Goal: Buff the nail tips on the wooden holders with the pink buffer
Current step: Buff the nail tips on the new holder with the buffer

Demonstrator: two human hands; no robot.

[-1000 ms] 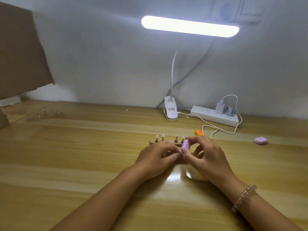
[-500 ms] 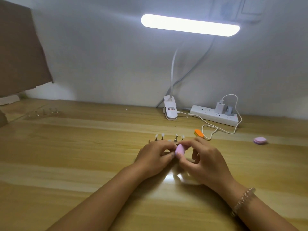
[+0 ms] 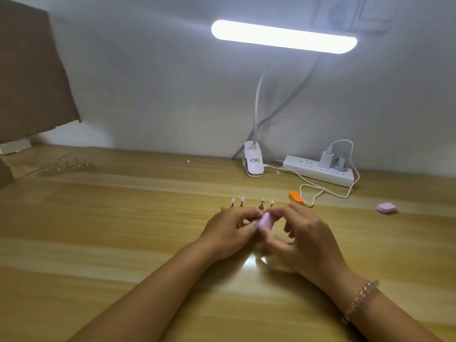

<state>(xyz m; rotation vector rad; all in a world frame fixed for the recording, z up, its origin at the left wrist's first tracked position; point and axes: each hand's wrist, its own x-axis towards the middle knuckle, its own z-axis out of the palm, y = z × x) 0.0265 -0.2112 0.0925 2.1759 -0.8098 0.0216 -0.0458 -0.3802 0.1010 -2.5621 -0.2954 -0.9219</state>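
In the head view, I see both hands meeting on the wooden table [image 3: 98, 230] just below the middle of the frame. My right hand [image 3: 306, 238] pinches the pink buffer [image 3: 265, 222] between thumb and forefinger, its other fingers loosely fanned and blurred. The buffer sits at nine o'clock from that hand, tilted, against the fingertips of my left hand [image 3: 229, 230]. The left fingers are curled in towards the buffer, but I cannot tell whether they grip anything, since the knuckles hide it. At twelve o'clock from the hands, just behind them, four nail tips [image 3: 242, 199] stand upright in a row, and their base is mostly hidden.

At one o'clock lies an orange block [image 3: 295, 196], beside a white cable [image 3: 320, 191] running to the power strip [image 3: 318, 170]. A lilac block [image 3: 386, 208] lies at three o'clock, well apart. The lamp clip [image 3: 254, 161] stands at twelve o'clock by the wall, with the lit lamp bar [image 3: 283, 37] above. A second row of holders [image 3: 66, 165] sits at ten o'clock. A beaded bracelet [image 3: 361, 298] circles my right wrist.
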